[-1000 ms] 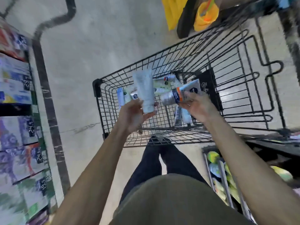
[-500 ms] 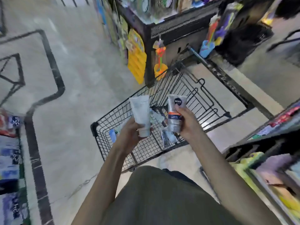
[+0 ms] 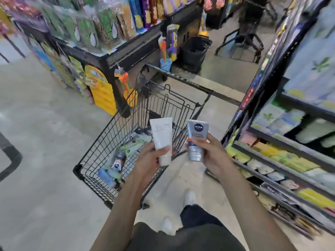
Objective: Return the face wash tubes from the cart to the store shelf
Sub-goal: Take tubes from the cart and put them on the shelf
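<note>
Left grip [image 3: 147,163] clamps a white tube [image 3: 161,137], right grip [image 3: 211,154] a silver tube [image 3: 196,139], above the cart [image 3: 94,151].

Left hand [image 3: 148,160] gripping white tube [image 3: 162,137] upright, cap down. Right hand [image 3: 211,154] gripping silver Nivea tube [image 3: 196,140] likewise, just beside the white one, not touching. Both held above near corner of black wire cart [image 3: 87,156], more tubes [image 3: 119,160] lying inside. Store shelf [image 3: 290,160] at right, stocked with blurred packs. Hanging toys [image 3: 125,82] on left rack.
</note>
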`<act>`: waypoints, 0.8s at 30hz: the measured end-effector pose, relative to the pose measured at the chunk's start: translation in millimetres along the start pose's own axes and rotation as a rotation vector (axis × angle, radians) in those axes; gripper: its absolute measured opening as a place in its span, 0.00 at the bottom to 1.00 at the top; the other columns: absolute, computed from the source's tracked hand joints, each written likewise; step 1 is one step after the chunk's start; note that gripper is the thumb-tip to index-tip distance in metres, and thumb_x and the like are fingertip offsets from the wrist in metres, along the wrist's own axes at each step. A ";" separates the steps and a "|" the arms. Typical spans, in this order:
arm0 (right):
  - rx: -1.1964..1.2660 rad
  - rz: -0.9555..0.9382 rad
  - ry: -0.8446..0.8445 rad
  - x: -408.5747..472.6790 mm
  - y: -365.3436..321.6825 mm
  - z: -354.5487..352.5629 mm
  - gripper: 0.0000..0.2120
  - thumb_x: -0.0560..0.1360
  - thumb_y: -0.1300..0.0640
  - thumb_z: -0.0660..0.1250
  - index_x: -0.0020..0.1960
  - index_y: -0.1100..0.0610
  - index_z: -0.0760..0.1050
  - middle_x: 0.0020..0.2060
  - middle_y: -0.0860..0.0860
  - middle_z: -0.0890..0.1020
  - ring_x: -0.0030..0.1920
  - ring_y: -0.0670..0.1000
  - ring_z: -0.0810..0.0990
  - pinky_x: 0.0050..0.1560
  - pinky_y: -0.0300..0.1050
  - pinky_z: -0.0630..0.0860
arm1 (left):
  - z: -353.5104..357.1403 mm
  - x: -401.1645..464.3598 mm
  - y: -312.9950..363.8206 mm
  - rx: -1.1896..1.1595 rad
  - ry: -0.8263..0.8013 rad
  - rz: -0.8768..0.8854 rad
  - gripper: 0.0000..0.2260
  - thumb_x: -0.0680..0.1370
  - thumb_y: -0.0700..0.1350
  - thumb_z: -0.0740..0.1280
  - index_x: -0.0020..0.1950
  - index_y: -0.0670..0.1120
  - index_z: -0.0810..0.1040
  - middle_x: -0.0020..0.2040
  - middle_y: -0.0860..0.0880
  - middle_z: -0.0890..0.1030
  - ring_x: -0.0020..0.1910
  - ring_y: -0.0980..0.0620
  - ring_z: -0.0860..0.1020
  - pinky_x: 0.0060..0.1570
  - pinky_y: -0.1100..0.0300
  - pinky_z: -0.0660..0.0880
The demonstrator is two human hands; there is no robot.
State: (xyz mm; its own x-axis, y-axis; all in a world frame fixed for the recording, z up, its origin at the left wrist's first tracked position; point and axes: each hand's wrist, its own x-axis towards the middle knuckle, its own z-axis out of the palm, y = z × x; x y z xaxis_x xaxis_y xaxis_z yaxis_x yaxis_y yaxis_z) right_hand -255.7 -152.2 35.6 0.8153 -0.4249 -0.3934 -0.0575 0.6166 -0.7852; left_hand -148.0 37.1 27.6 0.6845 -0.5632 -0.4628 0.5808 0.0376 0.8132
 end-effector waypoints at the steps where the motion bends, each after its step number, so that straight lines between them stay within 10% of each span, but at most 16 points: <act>1: 0.012 -0.021 0.038 -12.2 -2.5 -8.8 0.23 0.68 0.67 0.74 0.63 0.62 0.78 0.49 0.62 0.85 0.46 0.61 0.83 0.53 0.58 0.80 | 10.8 -2.9 -2.7 0.029 -0.021 -0.006 0.20 0.69 0.39 0.77 0.61 0.40 0.81 0.58 0.35 0.83 0.57 0.31 0.82 0.58 0.34 0.76; 10: 0.124 -0.189 0.247 -103.3 -31.9 -81.2 0.21 0.66 0.67 0.74 0.59 0.61 0.78 0.48 0.62 0.85 0.43 0.60 0.85 0.42 0.51 0.84 | 118.3 -41.7 -28.6 0.117 -0.206 -0.051 0.17 0.70 0.35 0.75 0.59 0.38 0.82 0.56 0.34 0.84 0.49 0.36 0.84 0.58 0.38 0.78; 20: 0.148 -0.277 0.437 -217.3 -45.8 -194.8 0.28 0.64 0.63 0.80 0.63 0.60 0.78 0.52 0.61 0.86 0.47 0.60 0.85 0.51 0.55 0.80 | 229.7 -89.1 -107.8 0.191 -0.360 -0.109 0.15 0.69 0.38 0.77 0.56 0.42 0.86 0.58 0.33 0.83 0.55 0.34 0.82 0.62 0.36 0.74; 24: 0.150 -0.329 0.485 -267.1 -46.9 -240.4 0.24 0.69 0.67 0.77 0.63 0.62 0.78 0.55 0.62 0.86 0.51 0.60 0.84 0.57 0.55 0.79 | 275.6 -111.2 -144.5 0.245 -0.462 -0.114 0.20 0.73 0.36 0.74 0.65 0.39 0.80 0.57 0.35 0.84 0.52 0.37 0.84 0.50 0.46 0.81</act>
State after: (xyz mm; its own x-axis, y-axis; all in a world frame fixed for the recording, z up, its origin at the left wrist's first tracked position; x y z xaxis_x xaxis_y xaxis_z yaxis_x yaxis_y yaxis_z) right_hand -609.3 -227.0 62.5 0.4192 -0.8408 -0.3424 0.2636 0.4736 -0.8404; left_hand -429.4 -133.2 58.8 0.3257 -0.8594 -0.3941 0.4825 -0.2074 0.8510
